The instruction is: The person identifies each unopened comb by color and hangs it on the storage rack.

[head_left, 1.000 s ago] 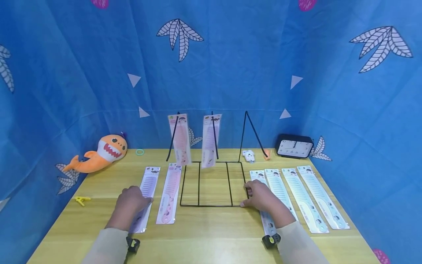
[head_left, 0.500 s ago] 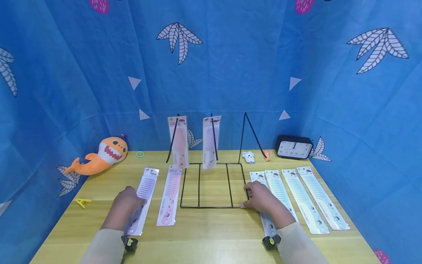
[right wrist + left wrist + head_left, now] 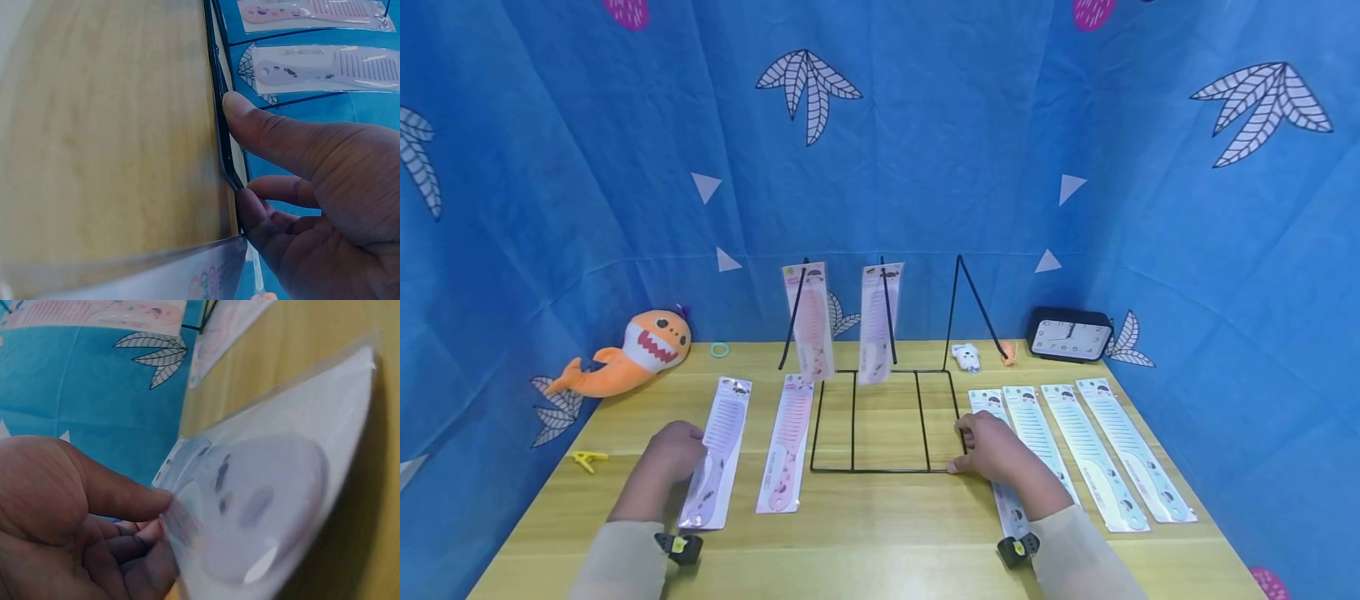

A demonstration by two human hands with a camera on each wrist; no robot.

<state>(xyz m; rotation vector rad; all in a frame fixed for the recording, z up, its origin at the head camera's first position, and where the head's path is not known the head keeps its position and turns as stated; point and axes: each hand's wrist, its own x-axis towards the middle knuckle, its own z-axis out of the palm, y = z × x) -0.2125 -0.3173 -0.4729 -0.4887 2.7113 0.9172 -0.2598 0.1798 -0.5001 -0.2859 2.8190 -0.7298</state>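
My left hand [image 3: 670, 454] pinches the left edge of a packaged purple comb [image 3: 721, 437]. In the left wrist view the thumb [image 3: 128, 494] lies on this purple comb's package [image 3: 269, 506], which is tilted with a shadow beneath. My right hand [image 3: 996, 450] holds the right side of a black wire rack [image 3: 887, 471], thumb and fingertips at the wire [image 3: 222, 131]. A packaged pink comb [image 3: 810, 325] and another packaged purple comb [image 3: 877, 321] hang on the rack's left and middle hooks; its right hook [image 3: 979, 300] carries nothing. Another packaged pink comb [image 3: 786, 446] lies left of the rack.
Several packaged pale-green combs [image 3: 1093, 458] lie at right, partly under my right forearm. Around the back stand an orange shark plush [image 3: 636, 350], a green ring [image 3: 719, 350], small figures [image 3: 966, 357] and a black clock [image 3: 1070, 335]. A yellow clip [image 3: 587, 460] lies at left.
My left hand has moved left, and the packaged purple comb has shifted left with it, away from the pink one. The right hand stays on the rack.
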